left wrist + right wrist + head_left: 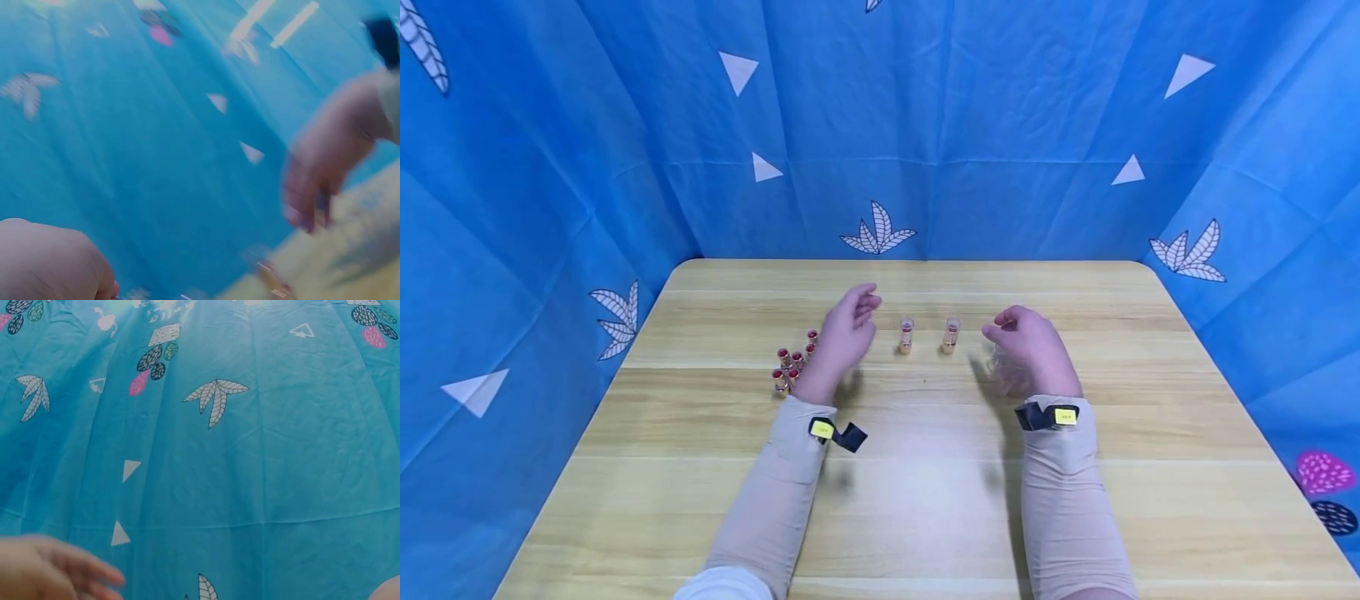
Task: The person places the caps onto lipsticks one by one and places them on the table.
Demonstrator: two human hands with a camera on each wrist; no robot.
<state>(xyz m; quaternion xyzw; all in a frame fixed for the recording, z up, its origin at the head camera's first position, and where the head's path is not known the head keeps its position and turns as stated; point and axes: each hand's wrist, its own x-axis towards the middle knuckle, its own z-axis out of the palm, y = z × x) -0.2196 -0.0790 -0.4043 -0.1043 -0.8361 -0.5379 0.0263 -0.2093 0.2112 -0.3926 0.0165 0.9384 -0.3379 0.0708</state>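
Two lipsticks with clear caps on gold bases stand upright between the hands in the head view: the left lipstick (906, 340) and the right lipstick (950, 340). My left hand (847, 332) is raised just left of them, fingers loosely bent and nothing visible between them. On the other side, my right hand (1028, 342) hovers over a group of clear caps (1002, 367), partly hiding them. The left wrist view shows the right hand (331, 150) blurred, its fingers hanging downward, near a blurred lipstick (273, 279).
Several uncapped red lipsticks (785, 360) stand clustered beside the left forearm, some behind it. They all share a light wooden table (925, 517). A blue patterned curtain (1000, 125) encloses its back and sides.
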